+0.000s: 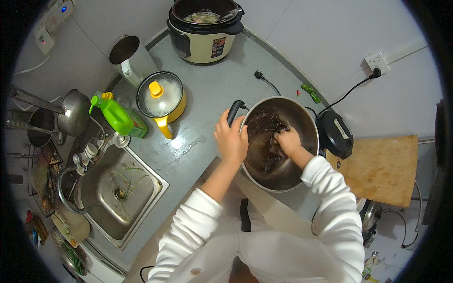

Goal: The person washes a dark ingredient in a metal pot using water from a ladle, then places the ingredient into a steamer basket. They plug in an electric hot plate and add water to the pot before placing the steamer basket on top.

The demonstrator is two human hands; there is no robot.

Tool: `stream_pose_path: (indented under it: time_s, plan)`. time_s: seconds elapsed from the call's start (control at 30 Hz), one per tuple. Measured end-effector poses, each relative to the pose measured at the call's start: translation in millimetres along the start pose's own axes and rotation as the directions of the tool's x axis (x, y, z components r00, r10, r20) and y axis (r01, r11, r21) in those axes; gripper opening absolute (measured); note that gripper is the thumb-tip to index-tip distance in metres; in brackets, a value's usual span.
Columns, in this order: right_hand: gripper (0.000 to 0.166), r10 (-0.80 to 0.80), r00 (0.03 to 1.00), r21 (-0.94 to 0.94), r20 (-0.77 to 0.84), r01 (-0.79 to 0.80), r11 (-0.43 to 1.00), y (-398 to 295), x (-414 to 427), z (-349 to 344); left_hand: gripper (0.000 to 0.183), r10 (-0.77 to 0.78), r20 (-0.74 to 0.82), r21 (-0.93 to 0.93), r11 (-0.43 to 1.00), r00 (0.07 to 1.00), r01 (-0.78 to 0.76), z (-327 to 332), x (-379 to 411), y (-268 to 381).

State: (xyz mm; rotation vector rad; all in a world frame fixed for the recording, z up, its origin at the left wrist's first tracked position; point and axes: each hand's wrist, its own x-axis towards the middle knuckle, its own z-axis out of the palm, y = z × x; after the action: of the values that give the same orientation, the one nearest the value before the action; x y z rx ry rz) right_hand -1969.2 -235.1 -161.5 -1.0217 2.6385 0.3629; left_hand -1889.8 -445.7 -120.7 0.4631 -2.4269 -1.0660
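Note:
A large dark-lined pot (304, 116) stands tilted on the grey counter (208, 92), with a black loop handle (235, 111) at its upper left. My left hand (231, 139) grips the pot's left rim just below that handle, thumb at the inner edge. Inside the pot is my right hand (288, 141), its fingers bent down against the wet dark inner wall; the fingertips blur into the dark, and whether they hold anything cannot be told. Some water seems to glisten around them.
Left lie a steel sink (138, 215) with green scraps, a green pump bottle (118, 116), a yellow lidded pot (178, 106) and a pale jug (141, 67). A multicooker (201, 44) stands at the back. Right are green peppers (311, 93), a black appliance (334, 132) and a wooden board (382, 169).

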Motion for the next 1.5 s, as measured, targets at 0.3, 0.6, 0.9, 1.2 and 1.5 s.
stream_pose_path:
  time_s: [0.3,0.6,0.9,1.2,1.5]
  plan:
    - [0.009,0.015,0.995,-0.093,-0.099,-0.024,0.995,-25,22,3,0.028,0.019,-0.015,-0.023,1.000,1.000,-0.019,4,-1,1]
    - [0.012,-0.134,0.987,-0.169,0.094,0.148,0.974,-46,-23,15,0.026,-0.038,0.037,-0.068,0.997,0.999,0.040,3,-1,-2]
    - [0.014,-0.075,0.996,-0.109,0.039,0.079,0.991,0,-24,13,0.026,-0.011,-0.013,0.021,1.000,1.000,0.011,4,0,-1]
    - [0.015,-0.216,0.897,-0.017,-0.386,0.228,0.974,-55,52,-5,0.027,0.018,-0.024,0.002,1.000,1.000,-0.018,2,-2,-1]
    - [0.016,-0.117,0.992,-0.393,0.050,0.128,0.911,47,-10,-3,0.026,-0.024,0.005,-0.094,0.995,1.000,0.025,3,-3,-3]
